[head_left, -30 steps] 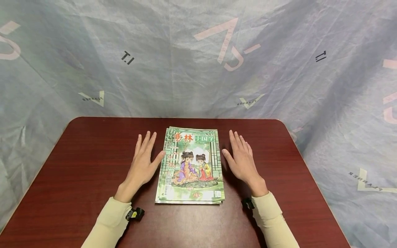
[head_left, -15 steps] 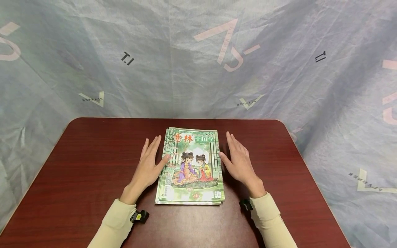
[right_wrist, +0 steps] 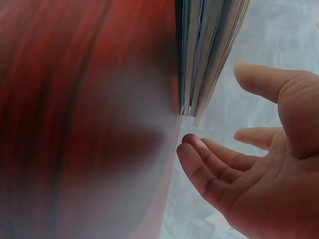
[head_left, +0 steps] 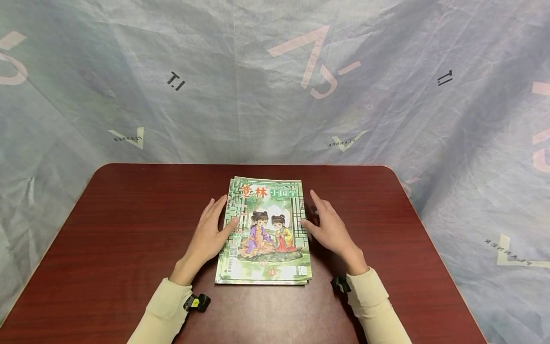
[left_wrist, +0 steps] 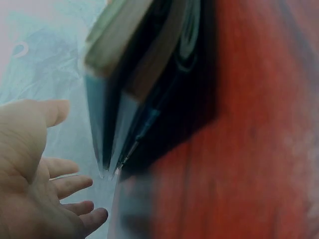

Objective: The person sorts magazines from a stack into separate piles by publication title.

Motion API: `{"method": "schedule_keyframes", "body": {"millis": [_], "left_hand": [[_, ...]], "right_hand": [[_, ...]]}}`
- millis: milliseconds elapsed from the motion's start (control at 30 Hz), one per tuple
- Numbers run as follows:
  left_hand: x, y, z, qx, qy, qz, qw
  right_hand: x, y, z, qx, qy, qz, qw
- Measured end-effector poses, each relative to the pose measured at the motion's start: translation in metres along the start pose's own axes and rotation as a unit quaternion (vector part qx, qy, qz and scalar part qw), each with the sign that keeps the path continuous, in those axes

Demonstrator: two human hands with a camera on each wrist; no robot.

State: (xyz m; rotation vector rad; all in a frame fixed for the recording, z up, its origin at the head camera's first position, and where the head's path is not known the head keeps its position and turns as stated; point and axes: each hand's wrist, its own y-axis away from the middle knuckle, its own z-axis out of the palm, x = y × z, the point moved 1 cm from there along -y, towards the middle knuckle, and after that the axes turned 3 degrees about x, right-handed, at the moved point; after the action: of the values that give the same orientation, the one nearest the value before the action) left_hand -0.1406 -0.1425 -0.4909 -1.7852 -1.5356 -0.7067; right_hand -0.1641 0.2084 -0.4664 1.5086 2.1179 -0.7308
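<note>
Stack of magazines [head_left: 265, 270] lying flat on the dark red wood-grain table [head_left: 107, 248], near the middle, between the two hands. Top cover [head_left: 268, 205] mostly green and white, glossy, lattice pattern down both sides; large red characters [head_left: 254, 191] at the head, white ones on green to their right. Two drawn figures [head_left: 269, 234] sit at centre, hair in buns, one in purple and orange, the other in yellow and red; QR code [head_left: 233, 250] low on the left margin. Stack not squared: lower layers show past the top cover at left and bottom. Right wrist view gives several page edges, pale and blue-grey, one over another. Left hand [head_left: 210, 234] just beside the left long edge, fingers extended, thumb apart from them, its tip over the cover's margin in the head view. Right hand [head_left: 331, 231] just beside the right edge, fingers loosely spread, thumb tip at the cover's border. Neither hand grips; wrist views show gaps, though light contact at the thumbs cannot be told.
</note>
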Motion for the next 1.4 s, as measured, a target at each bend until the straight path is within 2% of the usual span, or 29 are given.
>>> {"method": "schedule_keyframes", "body": {"millis": [67, 233, 300, 467, 533, 667, 767, 833, 867, 1033, 1200, 1400], "left_hand": [[0.0, 0.0, 0.0, 0.0, -0.002, 0.004, 1.0], [-0.002, 0.001, 0.001, -0.006, -0.002, 0.002, 1.0], [-0.002, 0.002, 0.002, -0.009, -0.003, -0.001, 1.0], [-0.003, 0.005, 0.003, -0.025, -0.003, -0.018, 0.9995], [-0.003, 0.005, 0.004, -0.033, 0.003, -0.027, 0.9991], [-0.003, 0.007, 0.005, -0.045, 0.017, -0.042, 0.9979], [-0.002, 0.008, 0.004, -0.044, 0.016, -0.04, 0.9981], [0.0, 0.008, 0.002, -0.04, 0.013, -0.036, 0.9985], [0.0, 0.008, 0.002, -0.037, 0.011, -0.033, 0.9987], [0.001, 0.004, 0.002, -0.035, 0.004, -0.023, 0.9991], [0.001, 0.002, 0.004, -0.043, -0.001, -0.02, 0.9989], [0.002, 0.003, 0.004, -0.031, 0.003, -0.014, 0.9994]], "right_hand": [[0.015, -0.002, 0.005, 0.013, -0.008, -0.015, 0.9998], [0.023, -0.003, 0.008, 0.014, -0.028, -0.029, 0.9991], [0.02, -0.004, 0.008, 0.008, -0.036, -0.025, 0.999], [0.05, -0.009, 0.024, 0.006, -0.04, -0.03, 0.9987], [0.055, -0.009, 0.027, 0.001, -0.048, -0.032, 0.9983], [0.045, -0.007, 0.022, -0.016, -0.072, -0.036, 0.9966], [0.023, -0.005, 0.013, -0.035, -0.076, -0.008, 0.9965], [0.016, -0.004, 0.011, -0.047, -0.074, 0.01, 0.9961], [0.006, -0.003, 0.008, -0.055, -0.067, 0.032, 0.9957], [0.003, -0.001, 0.005, -0.084, -0.072, 0.063, 0.9919], [0.002, -0.001, 0.006, -0.088, -0.078, 0.068, 0.9907], [-0.001, -0.002, 0.006, -0.091, -0.084, 0.067, 0.9901]]}}
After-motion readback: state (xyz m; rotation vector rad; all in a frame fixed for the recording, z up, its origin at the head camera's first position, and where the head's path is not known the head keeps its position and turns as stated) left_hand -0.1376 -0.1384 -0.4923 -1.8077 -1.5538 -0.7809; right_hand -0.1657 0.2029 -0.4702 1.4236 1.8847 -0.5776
